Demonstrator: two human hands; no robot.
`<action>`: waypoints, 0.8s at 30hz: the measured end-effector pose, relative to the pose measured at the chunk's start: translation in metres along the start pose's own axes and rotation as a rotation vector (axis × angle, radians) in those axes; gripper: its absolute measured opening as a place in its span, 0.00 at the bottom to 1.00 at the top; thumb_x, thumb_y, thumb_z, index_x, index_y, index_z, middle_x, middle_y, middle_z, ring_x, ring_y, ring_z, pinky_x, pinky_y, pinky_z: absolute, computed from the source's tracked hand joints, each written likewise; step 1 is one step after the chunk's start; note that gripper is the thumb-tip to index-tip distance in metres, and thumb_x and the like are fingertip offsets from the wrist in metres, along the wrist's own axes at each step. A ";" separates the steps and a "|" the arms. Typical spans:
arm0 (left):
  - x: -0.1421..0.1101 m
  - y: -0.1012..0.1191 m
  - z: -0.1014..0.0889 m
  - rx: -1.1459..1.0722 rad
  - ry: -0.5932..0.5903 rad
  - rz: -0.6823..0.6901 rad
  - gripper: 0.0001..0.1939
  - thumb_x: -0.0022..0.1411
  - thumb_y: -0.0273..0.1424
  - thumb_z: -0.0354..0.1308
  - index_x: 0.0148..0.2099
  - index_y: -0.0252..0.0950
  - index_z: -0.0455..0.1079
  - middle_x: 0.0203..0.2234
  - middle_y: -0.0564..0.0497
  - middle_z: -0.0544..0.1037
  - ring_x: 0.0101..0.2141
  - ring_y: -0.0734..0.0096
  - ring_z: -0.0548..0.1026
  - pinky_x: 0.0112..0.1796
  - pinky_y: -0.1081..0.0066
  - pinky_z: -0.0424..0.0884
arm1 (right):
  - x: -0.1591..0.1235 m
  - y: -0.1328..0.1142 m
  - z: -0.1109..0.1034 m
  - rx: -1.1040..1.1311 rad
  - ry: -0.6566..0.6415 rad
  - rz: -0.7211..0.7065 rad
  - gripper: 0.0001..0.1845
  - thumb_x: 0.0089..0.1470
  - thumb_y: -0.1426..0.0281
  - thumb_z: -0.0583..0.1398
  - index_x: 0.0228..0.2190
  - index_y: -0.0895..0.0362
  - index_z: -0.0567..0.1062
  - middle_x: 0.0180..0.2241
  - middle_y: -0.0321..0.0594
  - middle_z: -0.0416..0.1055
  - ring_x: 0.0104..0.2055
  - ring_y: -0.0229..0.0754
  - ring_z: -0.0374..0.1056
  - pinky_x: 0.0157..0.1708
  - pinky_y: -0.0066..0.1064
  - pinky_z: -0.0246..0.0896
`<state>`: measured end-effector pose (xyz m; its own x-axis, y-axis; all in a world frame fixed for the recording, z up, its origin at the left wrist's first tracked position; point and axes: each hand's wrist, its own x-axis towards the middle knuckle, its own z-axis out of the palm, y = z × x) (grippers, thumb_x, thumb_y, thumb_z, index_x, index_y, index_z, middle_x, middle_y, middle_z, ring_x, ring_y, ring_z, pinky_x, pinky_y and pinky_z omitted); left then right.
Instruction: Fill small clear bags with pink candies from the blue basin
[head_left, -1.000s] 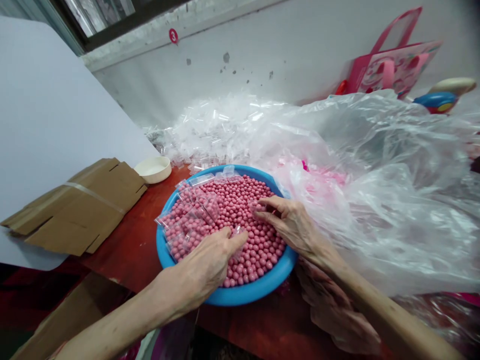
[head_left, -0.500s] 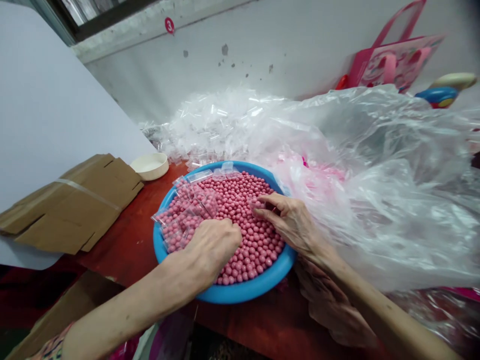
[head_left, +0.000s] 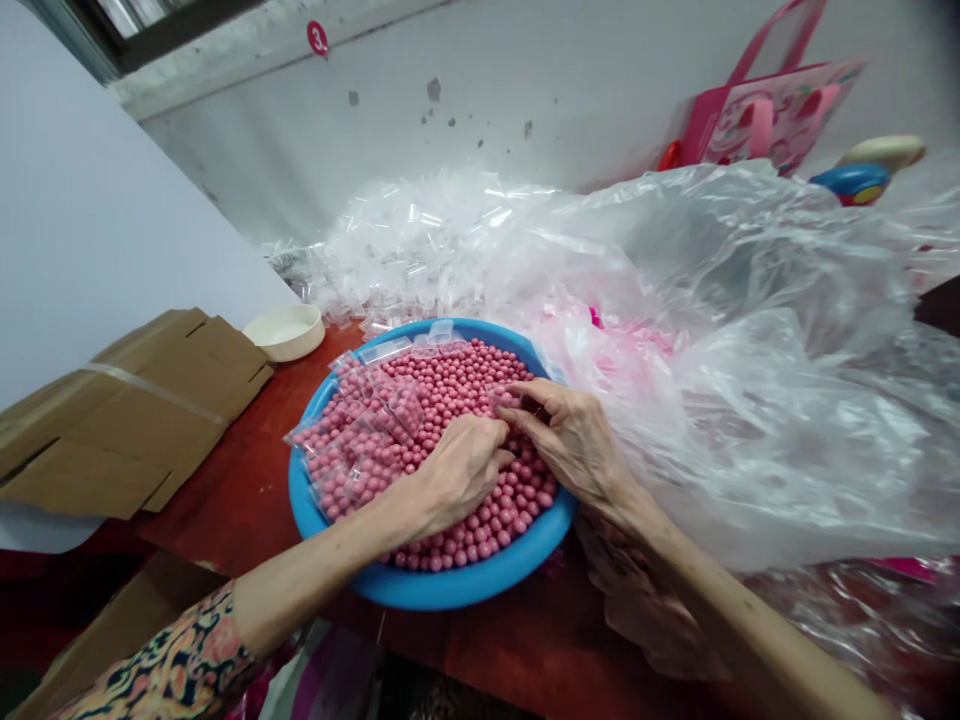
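A blue basin (head_left: 450, 590) is heaped with round pink beads (head_left: 450, 385). Several clear plastic cases filled with beads (head_left: 375, 410) lie along its left side. My right hand (head_left: 574, 440) pinches a small clear plastic case (head_left: 504, 397) over the beads, between thumb and fingers. Close against it, my left hand (head_left: 469, 460) is closed low over the beads, its fingertips near the case; whatever it holds is hidden by the fingers.
Behind the basin is a pile of clear plastic cases (head_left: 412, 240). Large plastic bags (head_left: 750, 400) fill the right side. A white round dish (head_left: 289, 335) and flattened cardboard (head_left: 127, 410) are at left. A pink bag (head_left: 772, 115) stands by the wall.
My left hand has moved right and up across the beads, up to the case in my right hand. The right hand keeps hold of the case. The whole view has shifted slightly.
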<state>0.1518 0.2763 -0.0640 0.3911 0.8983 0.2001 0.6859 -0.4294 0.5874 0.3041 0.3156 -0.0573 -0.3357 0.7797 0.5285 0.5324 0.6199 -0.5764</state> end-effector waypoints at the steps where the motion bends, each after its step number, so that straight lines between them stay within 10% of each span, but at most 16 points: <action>1: 0.001 0.000 0.001 -0.043 0.002 -0.028 0.12 0.58 0.25 0.49 0.24 0.38 0.52 0.21 0.56 0.60 0.25 0.72 0.58 0.30 0.67 0.56 | 0.000 0.000 0.000 0.004 0.004 0.002 0.06 0.52 0.74 0.61 0.34 0.59 0.77 0.34 0.42 0.77 0.34 0.44 0.72 0.36 0.33 0.65; 14: -0.014 0.014 -0.022 -0.721 0.043 -0.409 0.08 0.55 0.33 0.53 0.31 0.32 0.66 0.19 0.55 0.69 0.19 0.76 0.65 0.23 0.73 0.63 | 0.000 0.002 0.000 0.076 0.042 0.004 0.06 0.54 0.72 0.60 0.32 0.59 0.77 0.33 0.41 0.76 0.34 0.41 0.71 0.33 0.30 0.62; 24: -0.023 0.020 -0.023 -0.856 0.200 -0.405 0.05 0.54 0.29 0.58 0.32 0.31 0.69 0.21 0.55 0.72 0.23 0.77 0.69 0.28 0.75 0.67 | -0.001 0.002 0.000 0.044 0.020 0.025 0.06 0.53 0.71 0.59 0.30 0.56 0.77 0.32 0.39 0.76 0.34 0.42 0.70 0.33 0.32 0.62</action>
<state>0.1426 0.2491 -0.0390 0.0576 0.9965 -0.0603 0.0353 0.0583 0.9977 0.3052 0.3159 -0.0590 -0.3072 0.7935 0.5253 0.5058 0.6037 -0.6162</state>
